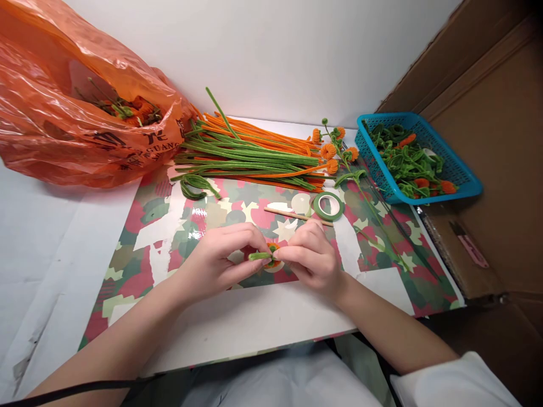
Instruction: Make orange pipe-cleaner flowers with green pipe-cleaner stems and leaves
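Green fuzzy stem [259, 256] with orange bud [274, 247] sits pinched between left hand [220, 259] and right hand [314, 259].

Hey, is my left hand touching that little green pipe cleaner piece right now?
Touching. The head view shows the left hand pinching the green pipe cleaner piece between thumb and forefinger.

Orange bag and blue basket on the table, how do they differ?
The orange bag is soft, crumpled plastic lying on its side at the left; the blue basket is rigid mesh sitting upright at the right. The orange bag looks much bigger than the blue basket. Both hold green and orange pipe-cleaner pieces.
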